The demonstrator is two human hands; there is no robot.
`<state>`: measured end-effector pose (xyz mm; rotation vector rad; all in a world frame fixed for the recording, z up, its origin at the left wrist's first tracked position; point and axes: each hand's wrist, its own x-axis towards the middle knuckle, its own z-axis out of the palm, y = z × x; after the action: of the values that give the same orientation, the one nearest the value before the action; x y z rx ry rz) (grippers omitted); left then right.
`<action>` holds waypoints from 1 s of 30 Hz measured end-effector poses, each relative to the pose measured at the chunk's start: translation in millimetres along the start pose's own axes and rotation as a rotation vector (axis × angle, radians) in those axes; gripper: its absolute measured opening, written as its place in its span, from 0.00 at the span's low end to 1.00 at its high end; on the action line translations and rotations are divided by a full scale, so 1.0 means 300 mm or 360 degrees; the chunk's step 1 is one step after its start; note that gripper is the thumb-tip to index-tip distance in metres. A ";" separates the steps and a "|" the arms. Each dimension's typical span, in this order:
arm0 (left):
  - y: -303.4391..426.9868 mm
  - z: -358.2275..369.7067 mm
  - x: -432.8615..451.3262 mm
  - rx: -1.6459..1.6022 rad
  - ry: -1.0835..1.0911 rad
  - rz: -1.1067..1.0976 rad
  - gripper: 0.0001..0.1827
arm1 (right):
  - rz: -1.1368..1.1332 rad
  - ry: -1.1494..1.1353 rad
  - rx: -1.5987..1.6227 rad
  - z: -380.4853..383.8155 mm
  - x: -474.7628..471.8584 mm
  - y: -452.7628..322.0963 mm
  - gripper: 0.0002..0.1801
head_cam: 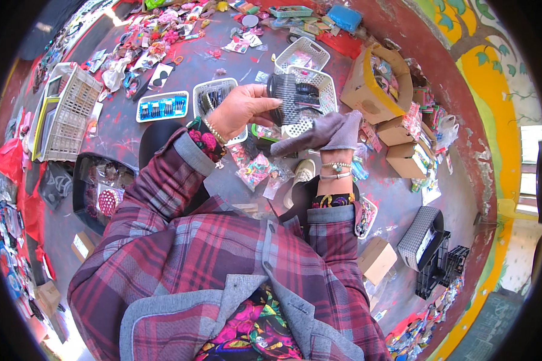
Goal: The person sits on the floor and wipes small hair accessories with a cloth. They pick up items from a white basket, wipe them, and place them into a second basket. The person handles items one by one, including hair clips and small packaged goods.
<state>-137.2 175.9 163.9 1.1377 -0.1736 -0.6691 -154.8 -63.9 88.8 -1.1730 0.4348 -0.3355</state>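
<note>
My left hand (248, 108) pinches a wide black plastic hair comb (283, 99) between thumb and fingers, its rows of teeth pointing right. Over my right hand lies a grey-mauve cloth (332, 128) that hides the fingers; only the wrist (336, 158) with its bracelets shows. One end of the cloth trails left, below the comb. Behind the comb stands a white perforated plastic basket (329, 90) holding more black combs. A second white basket (217, 82), with dark hair bands in it, sits beyond my left wrist.
A shallow white tray (162, 119) carries blue-carded black items. Another white basket (316, 45) stands farther back. Cardboard boxes (363, 97) line the right side, and a grey crate (74, 119) leans at left. Plastic-bagged trinkets (255, 169) lie by a shoe (303, 173). Loose accessories (162, 36) cover the far floor.
</note>
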 end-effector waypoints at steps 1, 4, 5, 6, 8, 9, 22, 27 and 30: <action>0.000 0.006 -0.001 -0.0067 0.0020 -0.0025 0.07 | -0.0146 -0.0149 -0.0203 0.010 -0.007 0.015 0.09; -0.046 -0.005 0.023 -0.0086 0.0031 0.0048 0.07 | -0.0582 -0.0615 -0.0777 0.098 -0.049 0.055 0.08; -0.059 -0.012 0.030 -0.0081 0.0033 0.0063 0.07 | -0.1311 -0.0730 -0.1303 0.126 -0.079 0.034 0.07; -0.059 0.004 0.023 -0.0097 0.0081 0.0014 0.06 | -0.2133 -0.0541 -0.1721 0.172 -0.130 -0.016 0.06; -0.079 0.014 0.033 -0.0097 0.0052 -0.0026 0.06 | -0.1751 -0.0501 -0.2146 0.202 -0.197 -0.004 0.04; -0.088 0.015 0.036 -0.0088 0.0042 -0.0051 0.06 | -0.1684 -0.0395 -0.2351 0.196 -0.207 0.019 0.04; -0.191 -0.034 0.234 0.0012 0.0197 -0.0115 0.05 | -0.1275 -0.2408 -0.2200 0.201 -0.358 -0.154 0.10; -0.363 0.023 0.427 -0.0275 0.0169 -0.0388 0.05 | -0.1523 -0.2213 -0.1950 0.094 -0.338 -0.227 0.13; -0.526 0.050 0.585 -0.0702 0.0396 -0.0666 0.06 | -0.1549 -0.1752 -0.1781 -0.004 -0.305 -0.197 0.10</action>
<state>-68.2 24.1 -3.9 0.8215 0.4191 -0.8744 -236.5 -42.7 157.7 -2.3836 -1.1210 -0.1963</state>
